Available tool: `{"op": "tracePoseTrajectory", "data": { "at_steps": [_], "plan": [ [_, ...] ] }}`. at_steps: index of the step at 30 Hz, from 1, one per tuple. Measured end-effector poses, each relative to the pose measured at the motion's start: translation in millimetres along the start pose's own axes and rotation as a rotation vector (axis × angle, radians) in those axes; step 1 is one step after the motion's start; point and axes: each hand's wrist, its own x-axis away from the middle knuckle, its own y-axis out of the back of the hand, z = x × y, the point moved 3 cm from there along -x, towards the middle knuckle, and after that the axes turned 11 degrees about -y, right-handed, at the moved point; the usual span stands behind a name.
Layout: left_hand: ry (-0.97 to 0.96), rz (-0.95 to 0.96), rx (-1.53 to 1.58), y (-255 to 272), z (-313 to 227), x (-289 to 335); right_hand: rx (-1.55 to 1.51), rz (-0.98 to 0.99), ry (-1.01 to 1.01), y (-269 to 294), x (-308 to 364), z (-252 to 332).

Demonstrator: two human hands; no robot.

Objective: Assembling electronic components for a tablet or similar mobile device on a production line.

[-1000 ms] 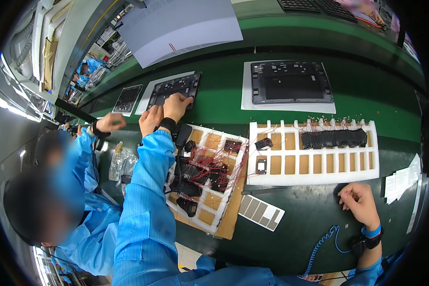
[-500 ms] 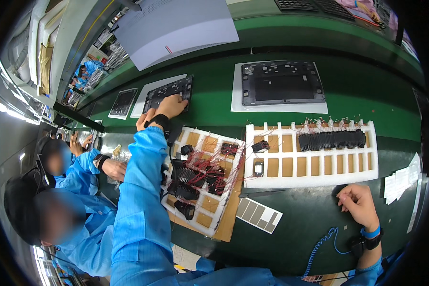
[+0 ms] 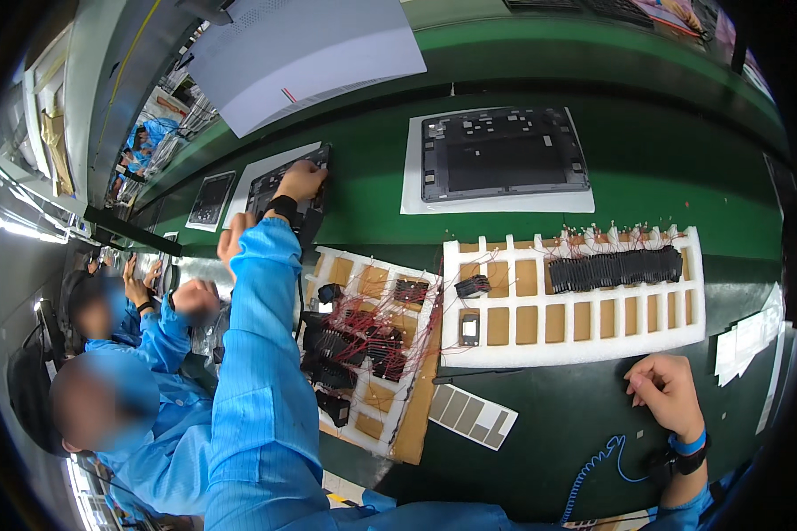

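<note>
Left hand stretched far out, gripping dark tablet shell on white sheet; right hand curled, resting on green counter just below white foam tray; second dark shell farther back.

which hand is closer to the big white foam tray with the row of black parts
Right. The right hand rests on the green table just below the foam tray, near its lower right edge. The left hand is far to its left, on a dark panel.
</note>
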Motion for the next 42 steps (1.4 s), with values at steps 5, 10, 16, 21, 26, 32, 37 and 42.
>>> {"op": "tracePoseTrajectory", "data": {
  "at_steps": [5, 10, 16, 21, 26, 32, 37, 42],
  "plan": [
    [0.092, -0.075, 0.116, 3, 38, 2, 0.017, 0.001, 0.014, -1, 0, 0],
    [-0.226, -0.514, -0.274, 18, 34, 19, 0.023, 0.001, -0.002, 2, 2, -4],
    [-0.346, -0.192, 0.281, 102, -110, 105, 0.007, 0.055, 0.014, -1, -6, 13],
    [-0.546, -0.048, 0.296, 121, -225, 175, 0.25, 0.002, 0.248, -12, 9, 43],
    [-0.878, 0.171, -0.01, 34, -288, 219, 0.326, 0.013, 0.413, -33, 18, 100],
    [-0.917, 0.03, -0.264, -66, -278, 227, 0.332, 0.032, 0.689, -77, -19, 138],
    [-0.831, 0.103, -0.1, -65, -268, 221, 0.263, 0.075, 0.604, -91, -40, 138],
    [-0.891, 0.032, -0.085, -63, -263, 228, 0.327, 0.1, 0.567, -92, -49, 132]
  ]
}}
